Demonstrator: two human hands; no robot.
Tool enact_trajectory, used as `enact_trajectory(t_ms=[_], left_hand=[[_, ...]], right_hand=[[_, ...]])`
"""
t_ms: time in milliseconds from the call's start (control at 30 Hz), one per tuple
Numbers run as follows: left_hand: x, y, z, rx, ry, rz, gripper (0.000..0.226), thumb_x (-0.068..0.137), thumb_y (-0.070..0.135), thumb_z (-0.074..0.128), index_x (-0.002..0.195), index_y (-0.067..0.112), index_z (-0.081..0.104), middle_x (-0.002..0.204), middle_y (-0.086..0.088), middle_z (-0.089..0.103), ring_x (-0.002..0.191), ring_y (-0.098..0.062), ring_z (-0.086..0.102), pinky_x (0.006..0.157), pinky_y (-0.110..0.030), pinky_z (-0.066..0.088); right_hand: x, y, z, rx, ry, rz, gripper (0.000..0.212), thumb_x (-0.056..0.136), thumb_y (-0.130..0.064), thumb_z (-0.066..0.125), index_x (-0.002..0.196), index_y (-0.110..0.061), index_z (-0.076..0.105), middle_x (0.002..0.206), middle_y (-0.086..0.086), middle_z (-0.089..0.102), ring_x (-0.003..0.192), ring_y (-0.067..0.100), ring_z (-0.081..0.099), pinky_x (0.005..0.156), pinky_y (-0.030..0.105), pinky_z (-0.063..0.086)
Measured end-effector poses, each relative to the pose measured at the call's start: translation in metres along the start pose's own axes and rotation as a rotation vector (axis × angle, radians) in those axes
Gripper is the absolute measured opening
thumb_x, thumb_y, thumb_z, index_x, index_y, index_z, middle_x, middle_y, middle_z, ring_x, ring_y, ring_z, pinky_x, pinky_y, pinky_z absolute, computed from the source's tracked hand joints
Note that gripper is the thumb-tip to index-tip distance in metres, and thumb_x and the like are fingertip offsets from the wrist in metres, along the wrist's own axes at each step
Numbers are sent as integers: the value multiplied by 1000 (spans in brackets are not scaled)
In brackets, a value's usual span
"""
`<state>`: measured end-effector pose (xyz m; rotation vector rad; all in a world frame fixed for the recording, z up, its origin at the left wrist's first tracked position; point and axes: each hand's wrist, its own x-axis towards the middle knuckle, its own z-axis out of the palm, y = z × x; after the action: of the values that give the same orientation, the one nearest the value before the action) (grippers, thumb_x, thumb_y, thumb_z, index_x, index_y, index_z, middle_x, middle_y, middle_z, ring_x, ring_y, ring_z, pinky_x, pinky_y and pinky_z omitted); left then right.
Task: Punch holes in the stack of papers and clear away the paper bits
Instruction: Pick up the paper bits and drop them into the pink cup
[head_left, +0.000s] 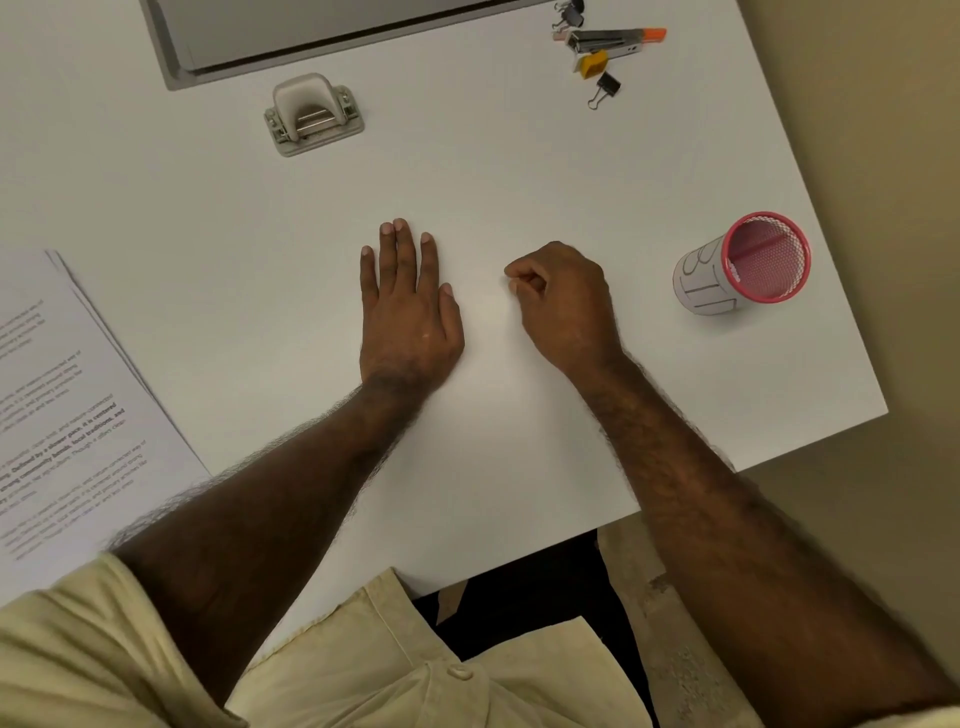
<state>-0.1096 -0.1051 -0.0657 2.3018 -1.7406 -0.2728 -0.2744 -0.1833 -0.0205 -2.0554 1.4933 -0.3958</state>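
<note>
A person's two bare hands rest on a white table (519, 171), seen from above. The left hand (408, 306) lies flat, palm down, fingers straight and close together, gripping nothing. The right hand (563, 301) sits just beside it, apart from it, curled with thumb and fingertips pinched together; whether anything is caught in the pinch is too small to tell.

One stack of papers (67, 415), printed with text, lies at the table's left edge, well apart from both hands, its sheets slightly fanned along the upper right edge. One beige two-hole punch (311, 114) stands at the far side of the table, beyond the left hand and touched by neither. No loose paper bits can be made out on the white surface.

To the right stands one red mesh pen cup (748, 265), wrapped in a white paper sleeve. At the far right corner lie one stapler (608, 40) with an orange end, one yellow clip (593, 63) and two black binder clips (605, 88). A grey tray (171, 57) runs along the far edge.
</note>
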Motion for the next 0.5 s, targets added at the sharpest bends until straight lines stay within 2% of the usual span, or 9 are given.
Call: enact_trajectory(t_ms=[133, 267, 367, 500], left_hand=[[0, 0, 0, 4, 5, 1, 65, 110, 31, 27, 168, 2, 23, 176, -24, 11, 166, -37, 5, 135, -55, 4], [0, 1, 0, -3, 12, 9, 64, 110, 30, 29, 167, 2, 23, 176, -25, 12, 166, -37, 6, 135, -55, 5], [0, 0, 1, -4, 19, 7, 64, 110, 30, 29, 168, 2, 23, 177, -24, 11, 166, -37, 6, 135, -54, 4], [0, 0, 0, -12, 10, 2, 64, 110, 30, 30, 168, 3, 21, 177, -23, 10, 166, -37, 4, 135, -54, 4]], right_hand=[[-2, 10, -8, -95, 7, -167, 26, 99, -2, 63, 120, -6, 76, 120, 10, 76, 114, 30, 71, 105, 33, 50], [2, 9, -11, -149, -199, -277, 37, 101, -3, 60, 135, -12, 70, 134, 8, 72, 125, 32, 65, 113, 37, 44], [8, 5, -10, -182, -286, -270, 44, 100, -5, 63, 142, -17, 64, 129, 7, 72, 123, 31, 63, 110, 41, 46], [15, -5, -5, -211, -286, -190, 49, 99, -3, 62, 145, -19, 60, 121, 6, 73, 115, 28, 67, 105, 41, 51]])
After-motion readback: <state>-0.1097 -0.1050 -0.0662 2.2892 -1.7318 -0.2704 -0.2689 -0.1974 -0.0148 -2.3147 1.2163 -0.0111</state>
